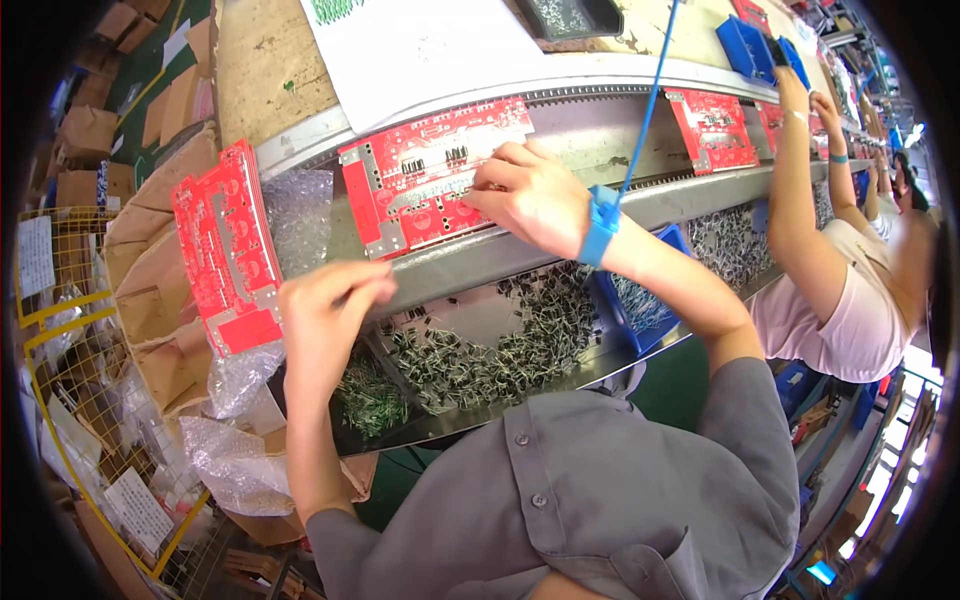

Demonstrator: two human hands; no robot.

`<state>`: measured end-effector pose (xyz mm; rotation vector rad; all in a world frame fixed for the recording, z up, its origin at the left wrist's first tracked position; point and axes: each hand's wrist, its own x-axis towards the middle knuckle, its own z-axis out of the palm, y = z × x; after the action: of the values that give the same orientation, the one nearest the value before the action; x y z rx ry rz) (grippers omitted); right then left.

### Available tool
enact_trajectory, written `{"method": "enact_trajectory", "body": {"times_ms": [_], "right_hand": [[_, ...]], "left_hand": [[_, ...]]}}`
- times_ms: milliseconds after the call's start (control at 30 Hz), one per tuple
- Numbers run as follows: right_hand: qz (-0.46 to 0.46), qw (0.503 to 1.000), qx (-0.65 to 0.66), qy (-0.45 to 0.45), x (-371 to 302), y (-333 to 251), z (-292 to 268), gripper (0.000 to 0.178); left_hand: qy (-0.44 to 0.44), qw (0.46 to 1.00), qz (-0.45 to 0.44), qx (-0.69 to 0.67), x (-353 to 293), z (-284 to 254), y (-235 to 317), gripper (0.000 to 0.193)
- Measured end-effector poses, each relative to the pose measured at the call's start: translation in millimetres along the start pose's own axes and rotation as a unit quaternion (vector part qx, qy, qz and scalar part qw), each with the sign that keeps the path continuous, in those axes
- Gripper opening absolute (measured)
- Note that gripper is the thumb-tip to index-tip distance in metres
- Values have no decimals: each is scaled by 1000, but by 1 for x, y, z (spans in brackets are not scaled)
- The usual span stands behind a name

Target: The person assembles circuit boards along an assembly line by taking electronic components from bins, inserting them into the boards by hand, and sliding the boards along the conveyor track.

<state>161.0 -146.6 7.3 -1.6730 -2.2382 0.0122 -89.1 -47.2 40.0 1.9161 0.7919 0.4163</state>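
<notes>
- In the head view, the red circuit board (432, 178) lies flat on a metal track (450, 262), its long axis running along the track, left to right, with the right end slightly farther away.
- The right hand (535, 200) is nearer: it comes over the board's right end, fingers curled down onto or just above the surface, so the board extends leftward from its fingertips. Whether those fingers pinch a part cannot be told.
- The left hand (338, 300) is apart from the board, off its near left corner, thumb and forefinger partly bent toward each other; I cannot tell whether anything small sits between them. From here the board lies ahead and to the right.
- Left of the board leans a stack of similar red boards (225, 250), with bubble wrap (300, 215) between.
- On the board's near side, beyond the rail, lie a heap of black leaded parts (480, 370), green parts (370, 402) and a blue bin (612, 312).
- Right of the board, farther along, is another red board (715, 130) near a co-worker (840, 280).
</notes>
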Motion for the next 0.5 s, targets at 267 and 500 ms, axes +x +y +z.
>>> {"method": "enact_trajectory", "body": {"times_ms": [267,500], "right_hand": [[270,951,34,-149,-103,-36,-79,10],[369,907,-15,-205,-169,-53,-47,13]], "left_hand": [[50,998,36,-25,52,47,-18,15],[17,999,40,-12,70,63,-16,8]]}}
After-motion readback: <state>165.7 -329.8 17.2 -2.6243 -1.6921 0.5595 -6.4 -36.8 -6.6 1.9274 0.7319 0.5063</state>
